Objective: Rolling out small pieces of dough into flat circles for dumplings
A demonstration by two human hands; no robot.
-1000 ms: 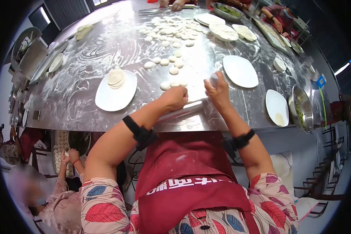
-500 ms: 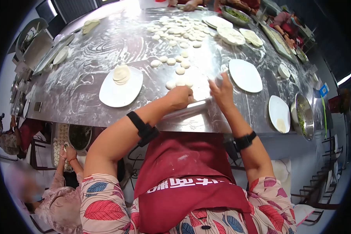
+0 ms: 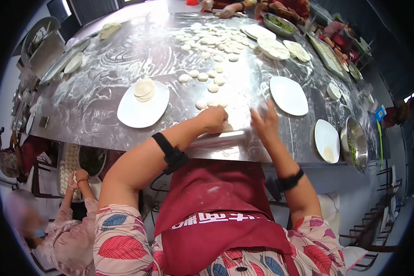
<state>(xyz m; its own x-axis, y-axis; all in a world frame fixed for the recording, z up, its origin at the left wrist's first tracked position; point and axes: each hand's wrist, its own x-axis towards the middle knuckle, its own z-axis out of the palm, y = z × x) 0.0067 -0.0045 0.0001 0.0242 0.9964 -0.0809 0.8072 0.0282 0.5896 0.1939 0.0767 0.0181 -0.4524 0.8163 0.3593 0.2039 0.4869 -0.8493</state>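
My left hand (image 3: 212,120) is closed at the near edge of the table, its fingertips on a small dough round (image 3: 227,127) that it mostly covers. Just on my side of that hand lies a shiny rolling pin (image 3: 225,137). Beside its right end my right hand (image 3: 266,123) is raised with fingers spread. Several small flattened dough pieces (image 3: 201,105) sit right beyond my left hand, with more dough pieces (image 3: 213,88) farther off. To the left, a white plate (image 3: 129,117) carries a stack of thin wrappers (image 3: 144,89).
A square white plate (image 3: 289,95) lies beyond my right hand. Another white plate (image 3: 327,138) and a steel bowl of green filling (image 3: 354,143) stand at the right edge. Many floured dough pieces (image 3: 216,39) cover the far middle. A person (image 3: 64,239) works at the lower left.
The rolling pin has shifted slightly toward me. My left hand stays at the dough round; my right hand has moved slightly right and downward, fingers still spread.
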